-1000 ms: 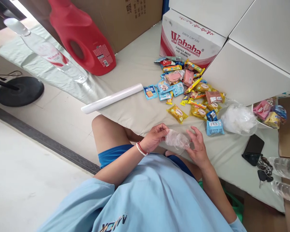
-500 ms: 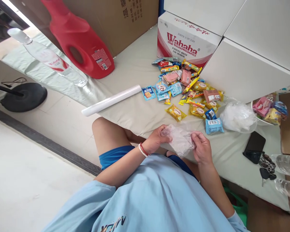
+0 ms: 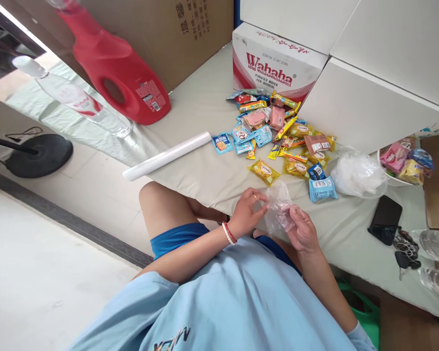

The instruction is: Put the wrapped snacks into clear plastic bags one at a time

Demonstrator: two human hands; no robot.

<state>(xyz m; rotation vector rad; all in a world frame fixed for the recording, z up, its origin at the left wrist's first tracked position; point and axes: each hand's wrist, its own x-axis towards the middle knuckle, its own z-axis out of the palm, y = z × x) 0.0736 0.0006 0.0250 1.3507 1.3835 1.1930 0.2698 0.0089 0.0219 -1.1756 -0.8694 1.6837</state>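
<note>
Between my hands, above my lap at the table's edge, is a crumpled clear plastic bag (image 3: pixel 277 207). My right hand (image 3: pixel 303 229) grips its right side between thumb and fingers. At its left edge, my left hand (image 3: pixel 248 213) has its thumb and fingertips curled in a loose pinch on the thin film. Just beyond the bag lies a yellow snack packet (image 3: pixel 264 171). Behind it spreads a pile of small wrapped snacks (image 3: pixel 278 127) in blue, yellow, pink and brown. A light-blue packet (image 3: pixel 322 189) rests to the right.
A white roll (image 3: pixel 168 155) lies at the left table edge. Behind stand a red jug (image 3: pixel 124 73), a water bottle (image 3: pixel 73 97) and a Wahaha carton (image 3: pixel 274 68). To the right are bunched clear bags (image 3: pixel 358 174), a tub of snacks (image 3: pixel 406 163), a black phone (image 3: pixel 385 219) and keys (image 3: pixel 405 251).
My left hand has shifted right along the bag, its fingers loosened. The bag is bunched narrower and more upright, its top raised. My right hand has turned palm upward, still gripping it.
</note>
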